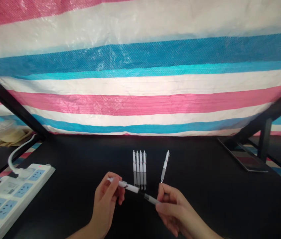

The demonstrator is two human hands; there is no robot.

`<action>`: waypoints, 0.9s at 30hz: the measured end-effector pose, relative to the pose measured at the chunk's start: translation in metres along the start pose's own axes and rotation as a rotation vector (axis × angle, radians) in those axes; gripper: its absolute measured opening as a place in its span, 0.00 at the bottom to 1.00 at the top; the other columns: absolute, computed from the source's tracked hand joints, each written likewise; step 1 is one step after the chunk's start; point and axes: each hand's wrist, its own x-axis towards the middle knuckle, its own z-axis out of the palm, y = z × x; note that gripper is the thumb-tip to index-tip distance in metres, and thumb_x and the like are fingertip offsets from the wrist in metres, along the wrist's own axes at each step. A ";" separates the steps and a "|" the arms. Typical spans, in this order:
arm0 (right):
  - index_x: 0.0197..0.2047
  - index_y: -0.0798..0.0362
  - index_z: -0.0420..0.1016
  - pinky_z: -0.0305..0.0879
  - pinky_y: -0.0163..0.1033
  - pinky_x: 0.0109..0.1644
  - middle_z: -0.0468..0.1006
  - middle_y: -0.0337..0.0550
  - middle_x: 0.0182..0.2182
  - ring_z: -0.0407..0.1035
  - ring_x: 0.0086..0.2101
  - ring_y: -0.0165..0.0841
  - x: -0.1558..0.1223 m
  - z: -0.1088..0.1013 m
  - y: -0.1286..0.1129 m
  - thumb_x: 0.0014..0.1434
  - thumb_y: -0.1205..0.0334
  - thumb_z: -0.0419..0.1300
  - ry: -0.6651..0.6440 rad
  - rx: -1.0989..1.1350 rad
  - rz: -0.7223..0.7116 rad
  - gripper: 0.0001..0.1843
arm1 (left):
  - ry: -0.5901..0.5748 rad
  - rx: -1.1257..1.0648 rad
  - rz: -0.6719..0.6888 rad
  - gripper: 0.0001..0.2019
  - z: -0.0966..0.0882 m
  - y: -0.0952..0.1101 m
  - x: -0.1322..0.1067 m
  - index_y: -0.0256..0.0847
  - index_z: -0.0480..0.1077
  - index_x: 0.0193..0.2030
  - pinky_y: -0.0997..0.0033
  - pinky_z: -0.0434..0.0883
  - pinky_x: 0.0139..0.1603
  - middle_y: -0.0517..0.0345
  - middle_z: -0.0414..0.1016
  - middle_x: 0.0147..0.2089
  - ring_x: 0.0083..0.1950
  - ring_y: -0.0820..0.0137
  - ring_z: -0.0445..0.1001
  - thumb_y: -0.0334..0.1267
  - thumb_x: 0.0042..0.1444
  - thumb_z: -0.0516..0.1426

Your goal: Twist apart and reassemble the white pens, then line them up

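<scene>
A white power strip lies at the left of the black table, a lidded cup beyond it, a phone far right, and a striped tarp behind.

Light glows through the striped tarp, glaring at 12 o'clock; the black desk stays dim, edges bowed, focus fairly sharp.

tarp: glossy woven plastic | table: matt black | pen: smooth plastic

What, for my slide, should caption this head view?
Left hand and right hand hold a white pen over a black table, near four aligned pens and a lone pen.
</scene>
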 end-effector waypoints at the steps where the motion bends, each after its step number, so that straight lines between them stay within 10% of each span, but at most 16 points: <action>1: 0.28 0.52 0.62 0.42 0.25 0.13 0.68 0.28 0.14 0.51 0.10 0.18 0.000 0.001 0.000 0.51 0.59 0.66 0.006 -0.039 -0.011 0.14 | -0.030 0.027 -0.029 0.13 0.000 -0.001 -0.002 0.38 0.71 0.31 0.79 0.61 0.20 0.63 0.67 0.22 0.22 0.76 0.65 0.47 0.57 0.63; 17: 0.27 0.54 0.71 0.44 0.32 0.20 0.55 0.28 0.11 0.48 0.15 0.23 0.003 0.004 0.008 0.58 0.28 0.49 0.065 -0.518 -0.085 0.35 | -0.107 0.076 -0.018 0.15 0.002 -0.002 -0.006 0.39 0.70 0.28 0.77 0.61 0.22 0.63 0.64 0.21 0.22 0.75 0.61 0.48 0.54 0.64; 27: 0.33 0.50 0.62 0.47 0.30 0.23 0.59 0.25 0.16 0.51 0.17 0.22 0.003 0.005 0.010 0.57 0.40 0.62 0.063 -0.389 -0.123 0.22 | -0.052 0.060 -0.005 0.15 0.001 -0.003 -0.006 0.38 0.71 0.27 0.76 0.60 0.21 0.63 0.63 0.22 0.22 0.75 0.61 0.48 0.54 0.64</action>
